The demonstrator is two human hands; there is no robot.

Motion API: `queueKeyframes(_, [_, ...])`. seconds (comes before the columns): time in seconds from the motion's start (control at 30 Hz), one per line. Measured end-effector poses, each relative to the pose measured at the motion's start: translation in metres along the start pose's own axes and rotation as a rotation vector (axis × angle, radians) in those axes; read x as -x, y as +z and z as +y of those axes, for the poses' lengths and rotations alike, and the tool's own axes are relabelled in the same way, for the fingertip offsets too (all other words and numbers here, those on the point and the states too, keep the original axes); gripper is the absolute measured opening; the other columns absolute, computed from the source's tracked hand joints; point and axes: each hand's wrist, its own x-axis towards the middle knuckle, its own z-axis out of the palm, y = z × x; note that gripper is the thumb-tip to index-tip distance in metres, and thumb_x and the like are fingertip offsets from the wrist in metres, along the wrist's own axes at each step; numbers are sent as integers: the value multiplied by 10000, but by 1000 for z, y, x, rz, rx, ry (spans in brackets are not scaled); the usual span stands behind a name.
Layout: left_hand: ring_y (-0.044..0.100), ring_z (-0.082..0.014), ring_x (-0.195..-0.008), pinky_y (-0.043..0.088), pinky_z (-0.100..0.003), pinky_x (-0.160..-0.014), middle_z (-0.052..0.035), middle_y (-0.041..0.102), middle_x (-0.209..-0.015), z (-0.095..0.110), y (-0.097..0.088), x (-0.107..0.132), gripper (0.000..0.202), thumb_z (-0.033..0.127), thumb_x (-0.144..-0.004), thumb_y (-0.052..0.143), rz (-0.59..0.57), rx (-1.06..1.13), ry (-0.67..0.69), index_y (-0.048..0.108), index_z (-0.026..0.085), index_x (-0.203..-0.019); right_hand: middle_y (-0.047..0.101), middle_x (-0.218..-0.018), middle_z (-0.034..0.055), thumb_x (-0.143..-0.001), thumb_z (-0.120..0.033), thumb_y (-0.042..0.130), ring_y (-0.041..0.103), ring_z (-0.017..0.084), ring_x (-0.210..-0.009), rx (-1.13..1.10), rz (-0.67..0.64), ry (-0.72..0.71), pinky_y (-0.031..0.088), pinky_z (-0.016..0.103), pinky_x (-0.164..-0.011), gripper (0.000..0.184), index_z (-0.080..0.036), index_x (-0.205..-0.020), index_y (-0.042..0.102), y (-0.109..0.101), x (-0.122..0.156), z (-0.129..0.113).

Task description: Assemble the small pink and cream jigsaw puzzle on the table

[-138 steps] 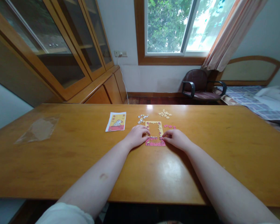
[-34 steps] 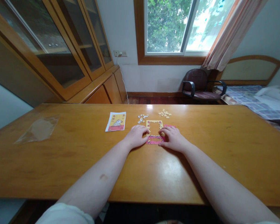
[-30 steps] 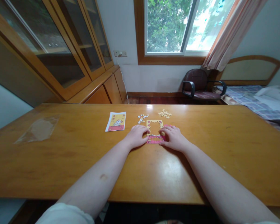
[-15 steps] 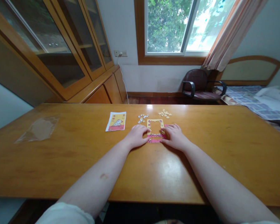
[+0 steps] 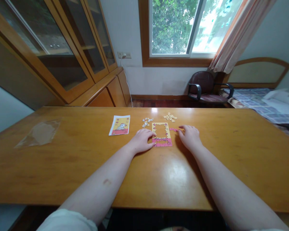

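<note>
A jigsaw puzzle [image 5: 167,142] lies on the table, its yellow and pink border joined around gaps where the wood shows. My left hand [image 5: 142,140] rests at its left edge, thumb and fingers apart, with the fingertips touching the border. To the right of the puzzle is a small row of pink puzzle pieces [image 5: 173,129]. My right hand [image 5: 189,136] is beside that row, its thumb and fingertips at the right end and slightly apart. No lifted piece can be seen in it.
Black-and-white pieces [image 5: 147,121] and yellow pieces [image 5: 170,117] lie in separate groups beyond the puzzle. A picture card [image 5: 119,125] is to the left, and a clear plastic bag [image 5: 39,132] lies farther left on the wooden table [image 5: 86,160].
My right hand has left the puzzle's right edge and moved right to the pink pieces, uncovering the border. My left hand has stayed in place.
</note>
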Motion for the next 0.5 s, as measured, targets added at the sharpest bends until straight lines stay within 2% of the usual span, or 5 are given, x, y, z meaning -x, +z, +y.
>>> queueKeyframes(0.07, [567, -252, -1107, 408, -431, -1030, -64, 664, -1131, 0, 1, 0, 314, 359, -800, 654, -4, 4, -1, 662, 228, -1086, 691, -1127, 157, -908, -304, 461, 584, 336, -1051, 34, -10, 70, 393, 474, -931, 331, -153, -1093, 689, -1, -2, 4])
queueKeyframes(0.17, [564, -255, -1117, 408, -430, -1031, -64, 664, -1135, -1, 1, 0, 317, 369, -803, 655, -3, 7, -4, 661, 230, -1088, 680, -1150, 167, -927, -314, 441, 573, 340, -1060, 54, -51, 83, 389, 474, -922, 346, -165, -1110, 693, 1, -3, 4])
queueKeyframes(0.3, [564, -252, -1115, 411, -428, -1029, -65, 666, -1135, 0, 1, 0, 316, 367, -807, 652, -9, 1, -9, 659, 227, -1089, 611, -1299, 122, -944, -343, 436, 497, 322, -1184, 78, -108, -19, 332, 473, -1015, 372, -220, -1214, 660, 6, -1, -2])
queueKeyframes(0.4, [563, -250, -1120, 411, -426, -1030, -64, 667, -1137, 2, 0, 0, 312, 358, -806, 654, -10, -2, -16, 659, 225, -1089, 540, -1393, 85, -941, -413, 459, 422, 329, -1264, 120, -140, -93, 254, 532, -1072, 397, -296, -1285, 621, 10, 1, -6])
queueKeyframes(0.5, [563, -249, -1123, 413, -424, -1030, -64, 664, -1149, 2, -1, 0, 313, 362, -808, 651, -9, 1, -24, 658, 230, -1092, 561, -1364, 68, -938, -416, 479, 425, 321, -1257, 120, -147, -90, 232, 560, -1077, 344, -337, -1214, 667, 10, 2, -7])
